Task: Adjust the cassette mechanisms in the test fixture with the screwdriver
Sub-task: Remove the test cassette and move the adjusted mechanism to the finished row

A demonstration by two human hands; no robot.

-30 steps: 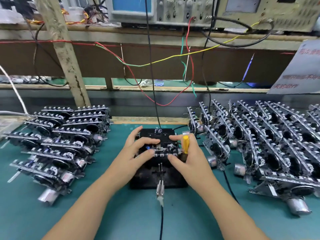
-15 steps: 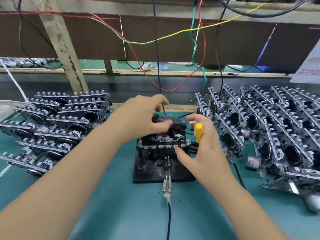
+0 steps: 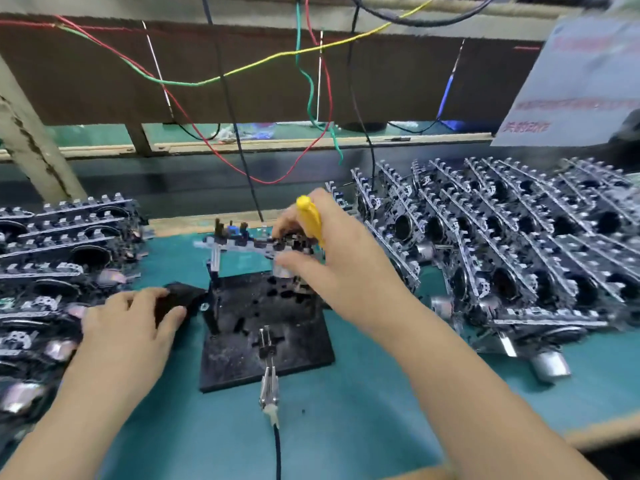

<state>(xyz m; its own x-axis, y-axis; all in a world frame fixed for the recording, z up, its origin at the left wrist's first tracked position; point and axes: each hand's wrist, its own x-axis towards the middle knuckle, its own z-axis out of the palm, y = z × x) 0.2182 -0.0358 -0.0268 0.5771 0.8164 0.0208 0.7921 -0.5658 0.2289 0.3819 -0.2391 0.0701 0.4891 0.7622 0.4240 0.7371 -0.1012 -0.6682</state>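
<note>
Head view shows the black test fixture [image 3: 263,327] at the middle of the green surface [image 3: 346,427], its bed bare. One cassette mechanism [image 3: 249,245] is raised above the fixture's far edge, tilted. Rows of other mechanisms crowd both sides: a stack [image 3: 62,258] on the left and a bigger stack [image 3: 512,244] on the right, each just beside the fixture. Open green surface lies in front, crossed by a probe clip [image 3: 268,386] and its cable. The right hand [image 3: 343,268] pinches the raised mechanism while clasping the yellow screwdriver [image 3: 309,216], handle upward. The left hand [image 3: 131,327], left of the fixture, grasps a black piece [image 3: 180,299].
</note>
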